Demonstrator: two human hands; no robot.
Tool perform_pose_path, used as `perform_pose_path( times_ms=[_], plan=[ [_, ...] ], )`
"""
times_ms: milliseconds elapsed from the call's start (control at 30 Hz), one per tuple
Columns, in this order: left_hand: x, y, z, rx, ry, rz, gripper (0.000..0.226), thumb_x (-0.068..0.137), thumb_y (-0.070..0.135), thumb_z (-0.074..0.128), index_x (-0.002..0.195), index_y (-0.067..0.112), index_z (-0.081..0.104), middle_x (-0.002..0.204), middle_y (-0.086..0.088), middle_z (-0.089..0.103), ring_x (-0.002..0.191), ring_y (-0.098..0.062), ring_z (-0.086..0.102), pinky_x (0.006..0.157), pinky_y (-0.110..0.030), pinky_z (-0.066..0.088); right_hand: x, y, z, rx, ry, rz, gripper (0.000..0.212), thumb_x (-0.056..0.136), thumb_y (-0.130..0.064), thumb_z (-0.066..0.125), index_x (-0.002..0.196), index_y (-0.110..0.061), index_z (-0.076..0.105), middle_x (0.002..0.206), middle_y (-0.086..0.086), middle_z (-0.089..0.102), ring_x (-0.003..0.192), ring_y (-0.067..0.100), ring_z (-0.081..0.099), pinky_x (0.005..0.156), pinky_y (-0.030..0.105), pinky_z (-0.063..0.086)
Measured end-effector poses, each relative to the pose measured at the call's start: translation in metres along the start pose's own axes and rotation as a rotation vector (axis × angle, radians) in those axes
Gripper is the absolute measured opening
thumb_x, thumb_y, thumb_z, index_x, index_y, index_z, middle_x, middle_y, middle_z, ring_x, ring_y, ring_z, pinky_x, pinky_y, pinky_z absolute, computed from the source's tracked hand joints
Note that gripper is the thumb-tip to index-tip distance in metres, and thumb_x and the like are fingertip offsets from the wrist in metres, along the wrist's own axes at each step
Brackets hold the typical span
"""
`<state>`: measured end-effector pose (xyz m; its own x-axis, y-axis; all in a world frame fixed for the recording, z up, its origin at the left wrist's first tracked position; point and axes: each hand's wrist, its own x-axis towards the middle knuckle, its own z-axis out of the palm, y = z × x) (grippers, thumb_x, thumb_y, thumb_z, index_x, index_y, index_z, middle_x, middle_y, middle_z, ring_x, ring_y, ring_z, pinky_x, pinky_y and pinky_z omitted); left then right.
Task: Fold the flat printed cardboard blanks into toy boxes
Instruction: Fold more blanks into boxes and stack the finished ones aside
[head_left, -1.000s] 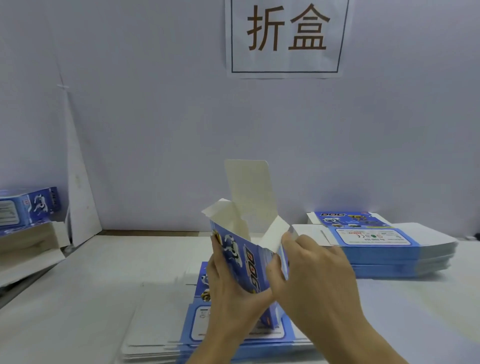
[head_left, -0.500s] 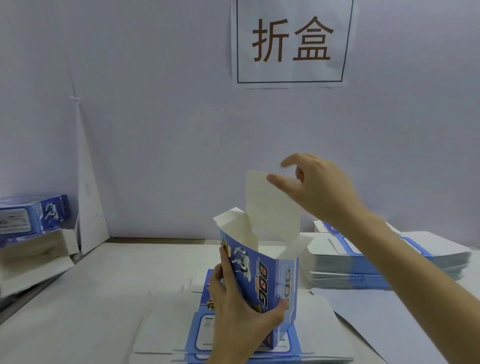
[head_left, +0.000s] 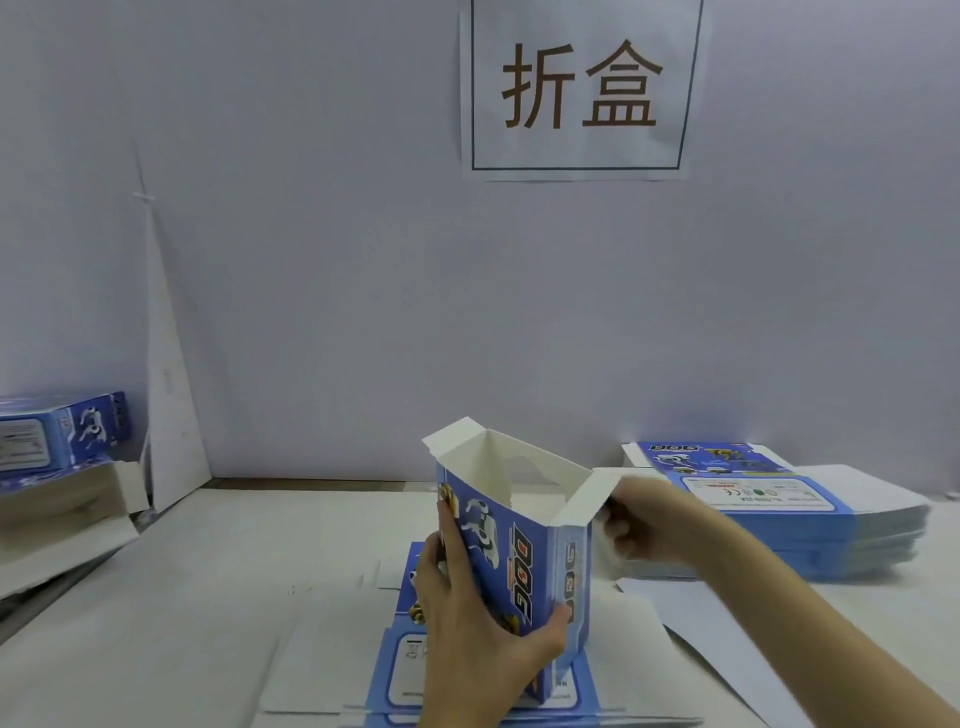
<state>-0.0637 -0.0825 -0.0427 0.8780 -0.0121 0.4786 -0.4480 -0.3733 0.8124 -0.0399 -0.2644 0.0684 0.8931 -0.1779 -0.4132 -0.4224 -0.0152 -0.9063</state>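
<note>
Head view: the left hand (head_left: 467, 639) grips the upright, open-topped box (head_left: 519, 551) low on its front. The right hand (head_left: 644, 525) pinches its side flap; flat blanks (head_left: 408, 652) lie beneath the left hand.

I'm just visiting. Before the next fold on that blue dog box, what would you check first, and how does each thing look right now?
1. Toy box opened into a tube and standing upright: ok.
2. Left hand grips the box body firmly: ok.
3. Right hand pinches the right side flap: ok.
4. Left side flap folded in: not ok, it sticks outward.
5. Lid flap ready to close: cannot tell, it is out of sight.
6. Bottom closed: cannot tell, it is hidden by the left hand and sits over the flat blanks.
</note>
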Motion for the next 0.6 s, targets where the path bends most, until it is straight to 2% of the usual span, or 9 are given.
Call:
perform_pose_path(
  times_ms=[67,133,200,233,300,333,433,500,600],
  plan=[
    [-0.001,-0.003,0.0,0.013,-0.004,0.017,0.126,0.046,0.069,0.071,0.141,0.049,-0.01,0.125,0.02,0.016,0.116,0.003,0.025,0.103,-0.024,0.031,-0.014,-0.031,-0.002,-0.157,0.262,-0.306,0.027,0.094,-0.022,0.058,0.072,-0.006,0.06,0.054,0.002,0.054,0.045,0.013,0.039,0.041,0.019,0.028],
    [0.0,-0.003,0.002,0.021,-0.002,0.008,0.123,0.045,0.067,0.072,0.141,0.047,-0.003,0.131,0.014,0.021,0.117,0.002,0.024,0.1,-0.022,0.029,-0.032,-0.059,0.0,-0.369,0.405,-0.733,0.029,0.091,-0.025,0.062,0.07,-0.006,0.062,0.056,0.001,0.05,0.048,0.014,0.039,0.042,0.016,0.028],
    [0.001,-0.002,0.003,0.008,0.006,-0.019,0.122,0.046,0.067,0.071,0.141,0.047,-0.002,0.138,0.009,0.023,0.118,-0.001,0.026,0.1,-0.023,0.029,-0.054,-0.074,0.013,-0.676,0.403,-1.108,0.036,0.089,-0.029,0.064,0.063,-0.005,0.061,0.051,-0.002,0.042,0.049,0.013,0.031,0.045,0.02,0.026],
    [0.001,-0.002,0.003,0.006,0.007,-0.02,0.122,0.046,0.067,0.071,0.141,0.049,-0.004,0.138,0.01,0.022,0.118,0.0,0.026,0.1,-0.023,0.029,-0.062,-0.075,0.021,-0.842,0.38,-1.214,0.037,0.09,-0.03,0.064,0.064,-0.003,0.062,0.051,0.0,0.046,0.049,0.015,0.033,0.047,0.023,0.029],
    [-0.001,-0.004,0.002,0.014,0.012,-0.01,0.122,0.046,0.067,0.071,0.139,0.052,-0.008,0.136,0.014,0.021,0.117,0.002,0.026,0.1,-0.023,0.028,-0.067,-0.069,0.035,-1.038,0.325,-1.334,0.035,0.093,-0.028,0.061,0.068,-0.004,0.064,0.057,0.004,0.054,0.052,0.021,0.043,0.053,0.03,0.035],
    [-0.001,-0.005,0.001,0.015,0.017,-0.006,0.122,0.046,0.067,0.071,0.138,0.052,-0.007,0.134,0.015,0.021,0.116,0.002,0.026,0.1,-0.023,0.029,-0.066,-0.066,0.036,-1.021,0.319,-1.354,0.033,0.093,-0.028,0.06,0.069,-0.005,0.062,0.057,0.004,0.053,0.052,0.021,0.043,0.053,0.03,0.035],
    [-0.003,-0.003,0.001,0.018,0.018,0.015,0.119,0.048,0.067,0.071,0.138,0.051,-0.006,0.134,0.015,0.021,0.117,0.003,0.023,0.099,-0.021,0.03,-0.048,-0.061,0.022,-0.721,0.496,-1.219,0.025,0.092,-0.025,0.061,0.071,-0.013,0.059,0.052,-0.001,0.047,0.049,0.014,0.038,0.05,0.025,0.029],
    [-0.004,-0.002,0.002,0.023,0.017,0.049,0.12,0.05,0.067,0.073,0.137,0.054,-0.009,0.137,0.015,0.019,0.121,0.002,0.022,0.097,-0.018,0.029,-0.031,-0.048,0.008,-0.398,0.557,-0.886,0.019,0.092,-0.016,0.058,0.075,-0.007,0.058,0.06,0.007,0.053,0.053,0.018,0.043,0.053,0.03,0.031],
    [-0.002,-0.002,0.003,-0.003,0.025,0.066,0.131,0.056,0.058,0.083,0.129,0.065,-0.025,0.135,0.023,0.015,0.127,-0.001,0.022,0.094,-0.013,0.03,-0.008,-0.005,0.007,0.24,0.208,-0.145,0.025,0.091,-0.003,0.047,0.067,-0.007,0.051,0.046,0.007,0.051,0.037,0.015,0.045,0.038,0.018,0.031]
  ],
)
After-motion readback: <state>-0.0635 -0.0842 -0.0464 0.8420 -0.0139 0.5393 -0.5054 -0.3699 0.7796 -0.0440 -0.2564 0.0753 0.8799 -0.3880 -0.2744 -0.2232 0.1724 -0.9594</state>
